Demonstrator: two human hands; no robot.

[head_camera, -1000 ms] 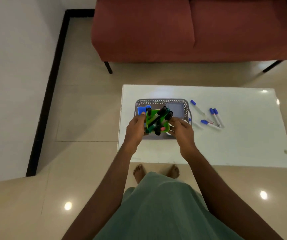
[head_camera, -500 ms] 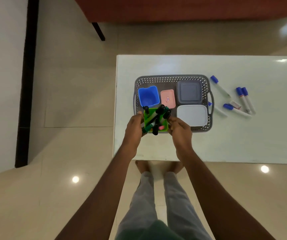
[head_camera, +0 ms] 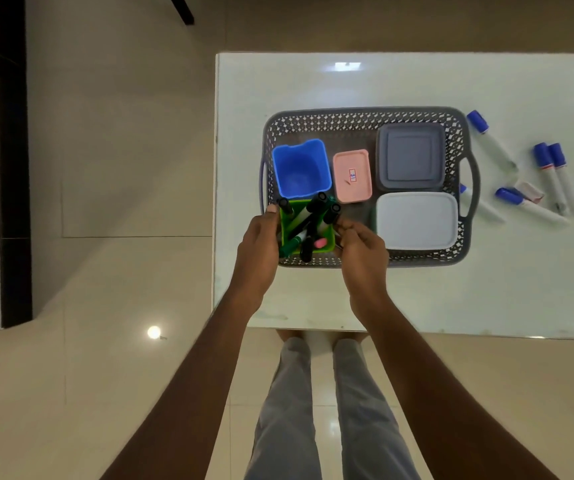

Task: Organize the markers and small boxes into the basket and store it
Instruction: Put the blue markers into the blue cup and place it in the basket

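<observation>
A grey perforated basket (head_camera: 365,120) sits on the white table (head_camera: 382,299). Inside it are an empty blue cup (head_camera: 301,169), a pink lidded box (head_camera: 352,174), a dark grey lidded box (head_camera: 411,154) and a white lidded box (head_camera: 417,220). A green cup (head_camera: 327,244) full of dark markers (head_camera: 315,207) stands in the basket's near left corner. My left hand (head_camera: 257,242) grips its left side and my right hand (head_camera: 361,249) its right side. Several blue-capped markers (head_camera: 552,174) lie loose on the table right of the basket.
The table's left edge runs just left of the basket, with tiled floor (head_camera: 123,168) beyond. A dark sofa leg (head_camera: 181,8) shows at the top. My legs (head_camera: 313,410) stand against the table's near edge.
The camera has tipped down and closer over the table. Both hands have brought the green cup of markers down into the basket's near left corner.
</observation>
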